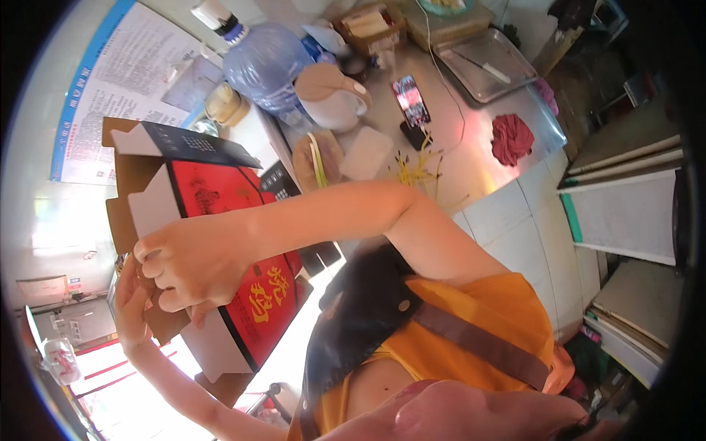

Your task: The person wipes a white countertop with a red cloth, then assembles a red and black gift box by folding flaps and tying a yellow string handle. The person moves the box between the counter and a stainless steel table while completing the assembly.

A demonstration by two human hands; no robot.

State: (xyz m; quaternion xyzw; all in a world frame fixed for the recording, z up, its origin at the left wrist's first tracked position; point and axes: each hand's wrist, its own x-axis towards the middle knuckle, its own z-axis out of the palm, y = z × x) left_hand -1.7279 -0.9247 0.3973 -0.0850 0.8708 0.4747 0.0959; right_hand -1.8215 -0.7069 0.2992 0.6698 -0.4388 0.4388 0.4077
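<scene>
A red and black cardboard carton (242,193) with gold lettering is tilted in front of me, its end flaps standing out at the left. My right hand (204,262) lies across the carton's open end, back of the hand up, fingers curled around the flap edges. Below and behind it, my left hand (132,303) grips the brown inner side of a flap (168,325). Its fingertips are partly hidden by the right hand. White side flaps (157,204) project above the right hand, and a dark printed flap (193,140) stands along the top.
On the metal table (474,165) are a lit phone (411,102) on a cable, a white kettle (331,102), yellow sprout-like strands (416,168), a red cloth (512,139) and a metal tray (485,63) holding a knife. A large water bottle (267,66) stands behind the carton. Shelving (623,215) is at the right.
</scene>
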